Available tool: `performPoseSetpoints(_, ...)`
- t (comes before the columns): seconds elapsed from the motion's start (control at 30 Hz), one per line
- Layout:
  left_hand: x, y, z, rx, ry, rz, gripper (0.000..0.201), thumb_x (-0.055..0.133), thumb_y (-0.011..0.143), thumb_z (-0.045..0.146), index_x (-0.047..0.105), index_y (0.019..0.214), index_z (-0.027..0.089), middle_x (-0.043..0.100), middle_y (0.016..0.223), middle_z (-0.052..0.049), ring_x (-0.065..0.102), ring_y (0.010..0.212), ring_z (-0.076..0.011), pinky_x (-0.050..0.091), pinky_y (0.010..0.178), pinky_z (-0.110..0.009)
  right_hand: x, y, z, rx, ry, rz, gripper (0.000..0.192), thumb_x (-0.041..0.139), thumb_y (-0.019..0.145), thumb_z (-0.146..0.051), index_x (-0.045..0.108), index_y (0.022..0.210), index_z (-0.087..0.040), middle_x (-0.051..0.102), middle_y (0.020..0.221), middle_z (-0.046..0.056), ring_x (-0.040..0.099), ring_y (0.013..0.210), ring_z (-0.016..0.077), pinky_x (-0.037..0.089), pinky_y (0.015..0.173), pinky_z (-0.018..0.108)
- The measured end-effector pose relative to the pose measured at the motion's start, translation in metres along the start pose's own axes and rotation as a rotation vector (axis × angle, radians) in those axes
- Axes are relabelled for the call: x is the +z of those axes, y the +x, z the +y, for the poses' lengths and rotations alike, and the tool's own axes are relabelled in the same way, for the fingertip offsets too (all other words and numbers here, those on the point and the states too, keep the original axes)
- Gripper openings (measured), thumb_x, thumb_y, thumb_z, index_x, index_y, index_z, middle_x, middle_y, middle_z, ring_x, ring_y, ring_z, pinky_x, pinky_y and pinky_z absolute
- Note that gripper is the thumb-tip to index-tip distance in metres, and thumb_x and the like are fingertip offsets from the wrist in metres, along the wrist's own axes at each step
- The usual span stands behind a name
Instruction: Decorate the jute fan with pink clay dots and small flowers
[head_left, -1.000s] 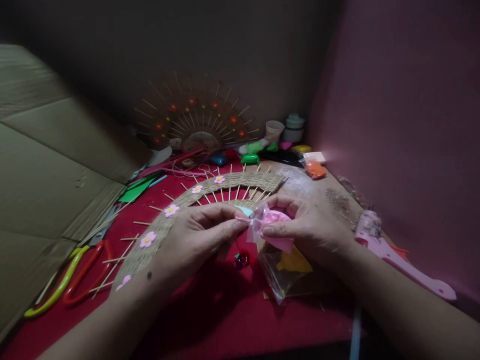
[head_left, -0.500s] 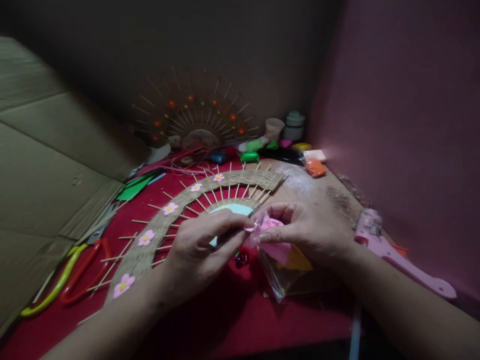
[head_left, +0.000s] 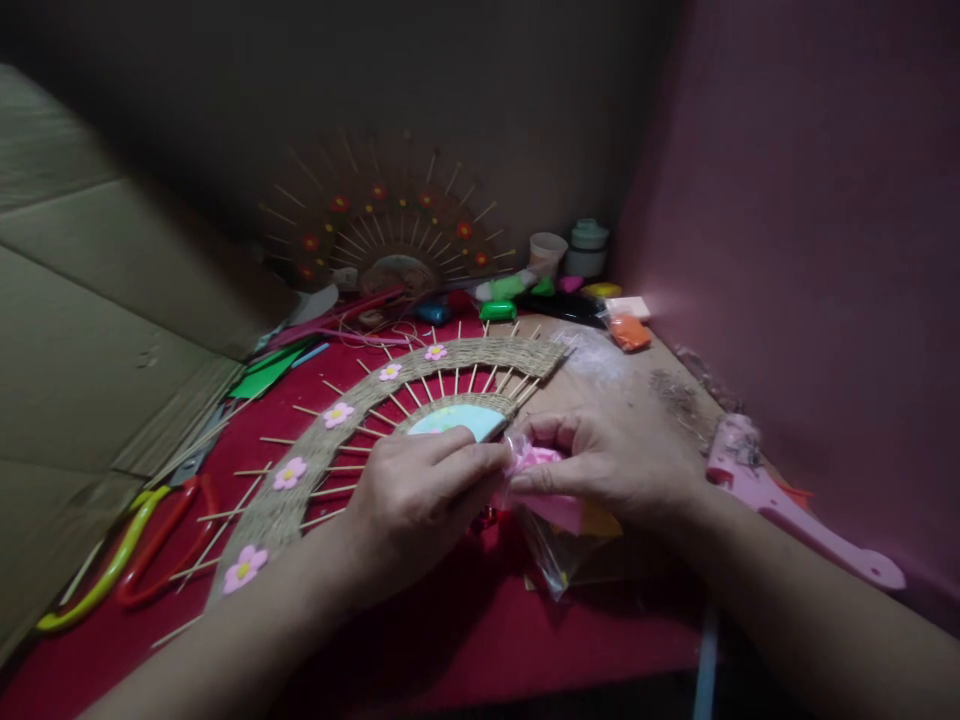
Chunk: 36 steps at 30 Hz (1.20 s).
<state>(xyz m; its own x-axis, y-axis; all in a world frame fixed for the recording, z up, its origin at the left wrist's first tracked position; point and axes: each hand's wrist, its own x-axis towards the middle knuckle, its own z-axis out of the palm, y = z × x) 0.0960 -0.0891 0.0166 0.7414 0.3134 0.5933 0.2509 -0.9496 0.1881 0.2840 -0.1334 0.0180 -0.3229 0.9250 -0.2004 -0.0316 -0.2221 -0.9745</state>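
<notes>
Two hands meet over the red worktop. The left hand and right hand both pinch one clear plastic bag of pink and yellow pieces, which lies between and under them. Behind curves one jute-wrapped fan frame carrying five pink flowers (one nearest). Two pairs of scissors lie left, one pink glue gun right.

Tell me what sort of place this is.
Probably a home craft corner. A half-finished jute and stick fan with pink flowers lies on a red cloth, a finished one leans on the wall, and scissors and a pink glue gun lie nearby.
</notes>
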Motion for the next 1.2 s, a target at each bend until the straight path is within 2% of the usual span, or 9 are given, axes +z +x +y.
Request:
performPoseSetpoints(0.17,-0.002,0.002,0.003,-0.057,-0.162,-0.081,0.01,0.055,0.083,0.01,0.065,0.083,0.013,0.064,0.063,-0.001,0.054,0.053,-0.0074,0.04,0.051,-0.018,0.002,0.0,0.002,0.013,0.09,-0.009,0.016,0.077,0.061,-0.018,0.063,0.066,-0.014,0.058,0.06,-0.005,0.049,0.056,0.006,0.037,0.053,0.018)
performPoseSetpoints(0.23,-0.007,0.003,0.004,-0.211,-0.332,-0.129,0.01,0.056,0.081,0.009,0.065,0.081,0.013,0.065,0.065,-0.001,0.056,0.055,-0.0079,0.041,0.051,-0.017,0.001,0.001,0.003,0.023,0.112,-0.013,0.017,0.078,0.06,-0.018,0.063,0.066,-0.014,0.059,0.061,-0.004,0.05,0.057,0.0063,0.037,0.055,0.018)
performPoseSetpoints(0.37,-0.018,0.003,0.003,-0.687,-0.955,-0.197,0.008,0.06,0.081,0.017,0.064,0.075,0.017,0.057,0.053,0.004,0.049,0.041,-0.0045,0.036,0.04,-0.013,-0.002,0.001,0.004,-0.034,0.099,0.085,0.018,0.075,0.067,-0.026,0.062,0.069,-0.014,0.059,0.062,-0.002,0.051,0.056,0.0077,0.038,0.053,0.02)
performPoseSetpoints(0.43,-0.019,0.004,0.001,-0.831,-1.176,-0.156,0.004,0.063,0.08,0.02,0.066,0.078,0.017,0.058,0.053,0.004,0.052,0.04,-0.0047,0.04,0.041,-0.013,-0.004,0.001,0.005,-0.055,0.084,0.131,0.017,0.072,0.071,-0.028,0.063,0.072,-0.013,0.06,0.063,-0.001,0.052,0.055,0.0084,0.038,0.052,0.021)
performPoseSetpoints(0.5,-0.017,0.004,-0.001,-0.897,-1.272,-0.113,0.006,0.064,0.08,0.018,0.068,0.085,0.017,0.064,0.061,0.001,0.06,0.047,-0.0077,0.046,0.047,-0.015,-0.004,0.001,0.007,-0.063,0.103,0.111,0.016,0.072,0.071,-0.027,0.064,0.075,-0.013,0.062,0.066,0.001,0.053,0.057,0.0086,0.039,0.053,0.021)
performPoseSetpoints(0.63,-0.011,0.007,-0.001,-0.919,-1.362,-0.054,0.019,0.063,0.081,0.015,0.066,0.099,0.018,0.069,0.074,-0.004,0.065,0.058,-0.0124,0.05,0.05,-0.019,-0.004,0.003,0.011,-0.084,0.216,0.046,0.02,0.074,0.069,-0.026,0.064,0.082,-0.013,0.064,0.076,0.002,0.057,0.066,0.0101,0.043,0.06,0.022)
performPoseSetpoints(0.83,-0.009,0.006,-0.004,-0.87,-1.389,-0.03,0.011,0.057,0.082,0.008,0.067,0.082,0.012,0.067,0.067,-0.004,0.064,0.057,-0.0099,0.051,0.056,-0.017,-0.005,0.006,0.012,-0.085,0.356,0.086,0.02,0.075,0.066,-0.021,0.061,0.079,-0.014,0.062,0.071,0.0,0.059,0.062,0.01,0.046,0.06,0.022)
performPoseSetpoints(1.03,-0.009,0.006,-0.014,-0.879,-1.586,0.0,0.013,0.056,0.084,0.008,0.066,0.089,0.013,0.069,0.072,-0.004,0.066,0.062,-0.0108,0.054,0.061,-0.019,-0.009,0.008,0.016,-0.093,0.361,0.087,0.023,0.077,0.066,-0.023,0.064,0.084,-0.013,0.065,0.074,0.003,0.059,0.061,0.0102,0.048,0.058,0.023)
performPoseSetpoints(1.2,-0.011,0.007,-0.015,-0.874,-1.514,-0.016,0.01,0.059,0.082,0.009,0.065,0.088,0.013,0.068,0.069,-0.004,0.065,0.063,-0.0107,0.053,0.062,-0.02,-0.011,0.008,0.016,-0.11,0.352,0.091,0.025,0.078,0.066,-0.022,0.065,0.085,-0.013,0.065,0.075,0.002,0.059,0.062,0.0099,0.048,0.06,0.022)
